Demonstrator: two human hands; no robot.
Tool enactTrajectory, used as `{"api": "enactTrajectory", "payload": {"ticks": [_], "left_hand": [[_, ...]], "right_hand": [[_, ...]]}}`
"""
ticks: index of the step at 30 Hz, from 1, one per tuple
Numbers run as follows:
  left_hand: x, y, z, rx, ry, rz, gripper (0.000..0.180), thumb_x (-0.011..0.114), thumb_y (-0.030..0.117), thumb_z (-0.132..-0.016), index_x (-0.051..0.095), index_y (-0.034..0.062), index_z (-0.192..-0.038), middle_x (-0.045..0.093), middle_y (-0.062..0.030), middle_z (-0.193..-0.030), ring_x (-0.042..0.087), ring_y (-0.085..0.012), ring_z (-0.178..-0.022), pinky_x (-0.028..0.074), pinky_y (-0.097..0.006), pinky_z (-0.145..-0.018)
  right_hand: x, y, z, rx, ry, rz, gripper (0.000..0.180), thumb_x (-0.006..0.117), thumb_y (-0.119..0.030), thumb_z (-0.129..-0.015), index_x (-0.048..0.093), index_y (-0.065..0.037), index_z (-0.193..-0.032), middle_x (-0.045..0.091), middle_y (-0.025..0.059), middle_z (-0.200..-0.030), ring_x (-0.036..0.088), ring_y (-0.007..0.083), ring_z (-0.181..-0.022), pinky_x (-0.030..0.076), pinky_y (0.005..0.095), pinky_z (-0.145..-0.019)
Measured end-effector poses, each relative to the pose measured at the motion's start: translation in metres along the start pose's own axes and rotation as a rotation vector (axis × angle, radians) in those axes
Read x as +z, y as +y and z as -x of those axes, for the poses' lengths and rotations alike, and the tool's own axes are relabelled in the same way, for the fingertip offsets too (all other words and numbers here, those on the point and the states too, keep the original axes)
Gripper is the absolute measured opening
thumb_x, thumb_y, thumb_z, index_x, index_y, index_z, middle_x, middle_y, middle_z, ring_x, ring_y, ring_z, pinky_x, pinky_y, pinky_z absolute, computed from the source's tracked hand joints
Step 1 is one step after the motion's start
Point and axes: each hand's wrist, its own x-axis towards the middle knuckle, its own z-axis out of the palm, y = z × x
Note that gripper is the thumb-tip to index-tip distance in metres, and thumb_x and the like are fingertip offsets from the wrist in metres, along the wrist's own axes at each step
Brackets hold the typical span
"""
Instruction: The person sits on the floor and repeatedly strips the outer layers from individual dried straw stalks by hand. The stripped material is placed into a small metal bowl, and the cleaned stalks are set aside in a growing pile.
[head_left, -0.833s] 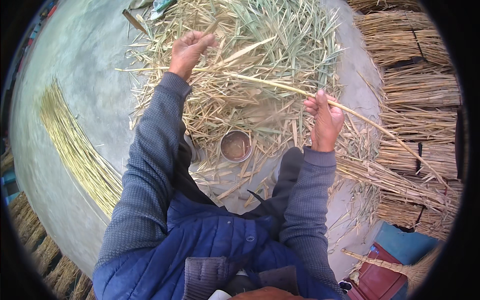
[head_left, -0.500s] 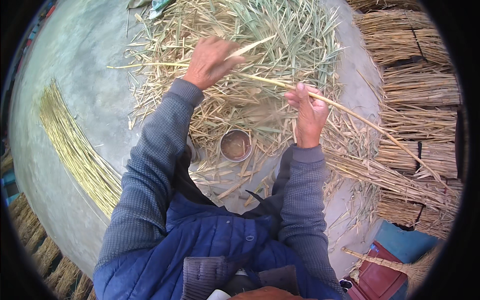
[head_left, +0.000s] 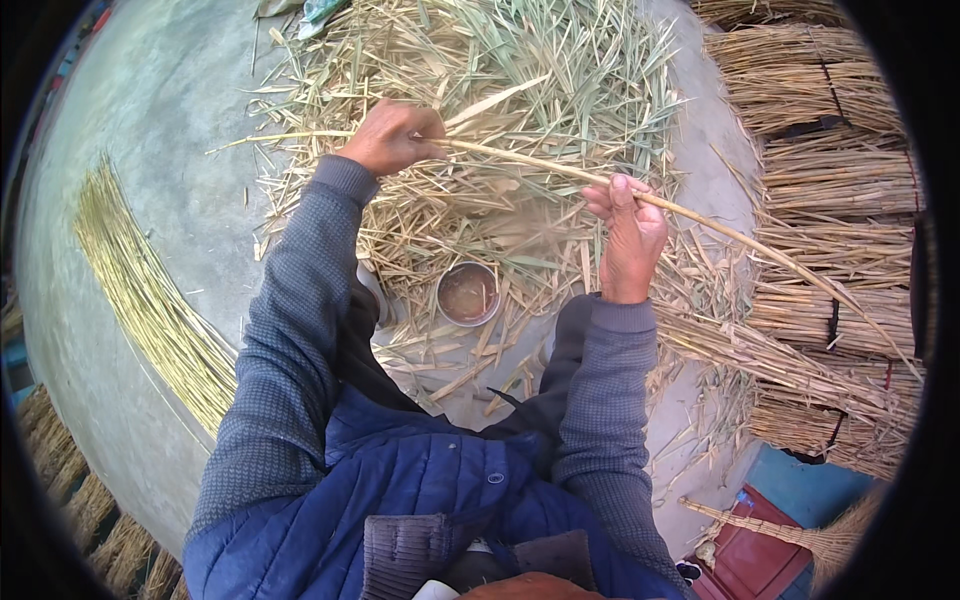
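A long pale reed stalk [head_left: 540,165] runs from upper left down to the right, across a heap of dry leaves and husks [head_left: 500,90]. My left hand [head_left: 388,138] is closed around the stalk near its left end. My right hand [head_left: 628,232] grips the same stalk farther right, thumb up against it. Beyond my right hand the stalk reaches out over the bundles on the right. Loose husk pieces blur between the two hands.
A small round metal bowl [head_left: 468,293] sits on the ground between my arms. A laid-out row of cleaned yellow stalks [head_left: 150,300] lies at left on the concrete floor [head_left: 170,110]. Tied reed bundles [head_left: 830,200] stack at right. A red and blue object [head_left: 770,540] is at lower right.
My left hand slid in along the stalk from the far upper left toward my right hand, then back out a little. Husk pieces have come loose between my hands.
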Motion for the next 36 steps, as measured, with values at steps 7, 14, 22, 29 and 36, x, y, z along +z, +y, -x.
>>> {"api": "enactTrajectory", "payload": {"ticks": [7, 14, 22, 29, 36], "left_hand": [[0.034, 0.062, -0.018, 0.008, -0.111, 0.523, 0.037, 0.08, 0.039, -0.083, 0.074, 0.0055, -0.097, 0.071, -0.0081, -0.083, 0.064, -0.0207, -0.078, 0.05, -0.036, -0.07], [0.046, 0.079, -0.02, 0.117, 0.141, 0.41, 0.026, 0.08, 0.027, -0.083, 0.074, 0.0037, -0.093, 0.069, -0.0059, -0.076, 0.063, -0.0189, -0.071, 0.049, -0.035, -0.065], [0.064, 0.084, -0.025, -0.021, 0.138, 0.718, 0.022, 0.081, 0.022, -0.083, 0.074, 0.0026, -0.09, 0.071, -0.0075, -0.078, 0.066, -0.015, -0.072, 0.052, -0.03, -0.064], [0.056, 0.061, -0.028, 0.154, 0.165, 0.297, 0.043, 0.086, 0.035, -0.077, 0.071, 0.0016, -0.101, 0.073, -0.0115, -0.1, 0.07, -0.0231, -0.094, 0.055, -0.037, -0.082], [0.051, 0.029, -0.027, -0.012, -0.106, 0.426, 0.029, 0.083, 0.024, -0.082, 0.075, 0.003, -0.101, 0.073, -0.0053, -0.085, 0.067, -0.0123, -0.08, 0.053, -0.029, -0.073]], "right_hand": [[0.011, 0.002, 0.004, 0.029, -0.121, -0.031, 0.029, 0.067, -0.022, -0.098, 0.061, 0.001, -0.114, 0.072, 0.0144, -0.105, 0.073, 0.0206, -0.091, 0.057, 0.0274, -0.079], [0.005, -0.004, 0.0, -0.019, -0.067, 0.018, 0.028, 0.067, -0.021, -0.099, 0.062, 0.003, -0.112, 0.072, 0.013, -0.1, 0.073, 0.0196, -0.088, 0.058, 0.0256, -0.074], [0.006, 0.007, 0.003, 0.044, -0.098, 0.016, 0.03, 0.068, -0.023, -0.098, 0.061, 0.002, -0.114, 0.072, 0.0141, -0.102, 0.073, 0.0199, -0.09, 0.058, 0.0254, -0.074], [-0.008, 0.01, -0.003, 0.075, 0.018, -0.012, 0.031, 0.068, -0.022, -0.098, 0.059, 0.004, -0.114, 0.071, 0.0145, -0.097, 0.073, 0.0194, -0.083, 0.058, 0.0239, -0.069], [-0.019, 0.005, -0.019, 0.05, 0.097, -0.02, 0.033, 0.07, -0.021, -0.096, 0.06, 0.006, -0.112, 0.071, 0.0152, -0.089, 0.073, 0.0191, -0.074, 0.058, 0.0228, -0.062]]}}
